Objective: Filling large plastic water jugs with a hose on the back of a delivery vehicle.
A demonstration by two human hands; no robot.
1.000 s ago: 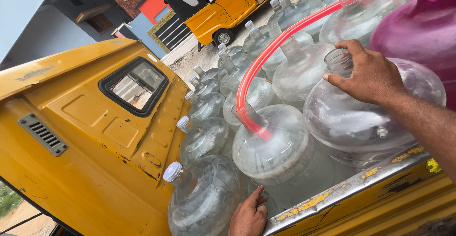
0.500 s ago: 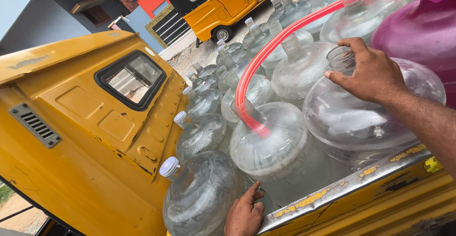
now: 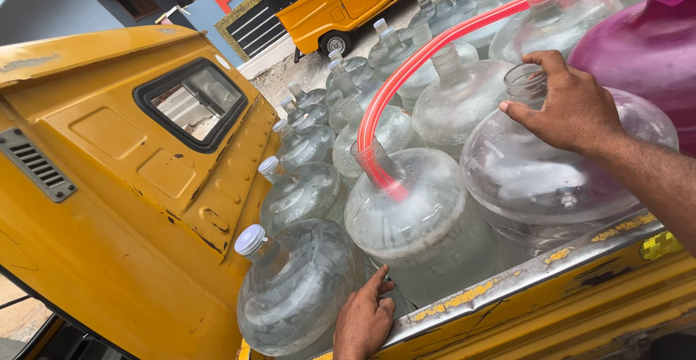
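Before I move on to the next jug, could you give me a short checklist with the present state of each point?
1. Red hose end sits inside the middle jug neck: ok.
2. Water level in that jug: cannot tell, the wall is cloudy.
3. Right hand grips the open neck of the next jug: ok.
4. Next jug has no cap: ok.
5. Left hand braced on the truck rail: ok.
6. Front-left jug capped: ok.

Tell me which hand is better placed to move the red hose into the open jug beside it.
The right hand: it already holds the neck of the open jug, close to the red hose. The left hand rests low on the truck's metal edge.
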